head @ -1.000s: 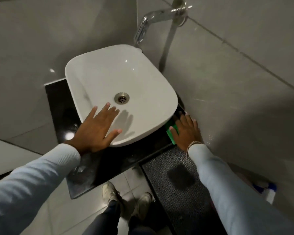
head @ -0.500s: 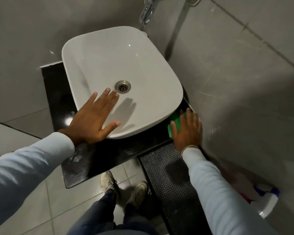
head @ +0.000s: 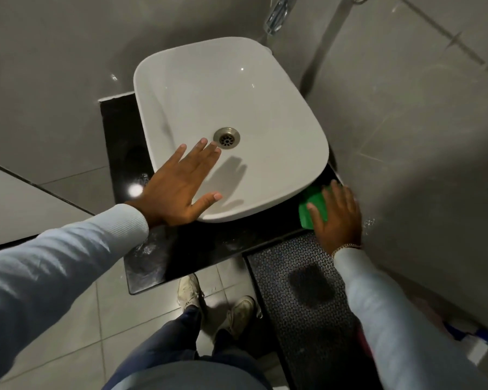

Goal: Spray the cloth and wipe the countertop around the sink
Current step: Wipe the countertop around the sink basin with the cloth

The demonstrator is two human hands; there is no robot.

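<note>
A white basin sink (head: 197,88) sits on a glossy black countertop (head: 181,251) in a grey-tiled corner. My left hand (head: 178,190) lies flat and open on the sink's near-left rim, fingers spread toward the drain (head: 226,137). My right hand (head: 337,218) presses a green cloth (head: 312,209) flat onto the countertop in the narrow gap between the sink's right side and the wall. Much of the cloth is hidden under my fingers and the basin's edge. A spray bottle (head: 475,343) with a blue top lies at the bottom right near the wall.
A chrome tap (head: 276,15) sticks out from the wall above the sink. A dark patterned mat (head: 299,302) lies on the tiled floor below the counter's right end. My shoes (head: 189,291) stand just in front of the counter. White smears mark the countertop's front left.
My right hand has slid the green cloth farther back along the counter beside the sink. The camera view shifted, bringing the sink lower and to the right. My left hand stays on the rim.
</note>
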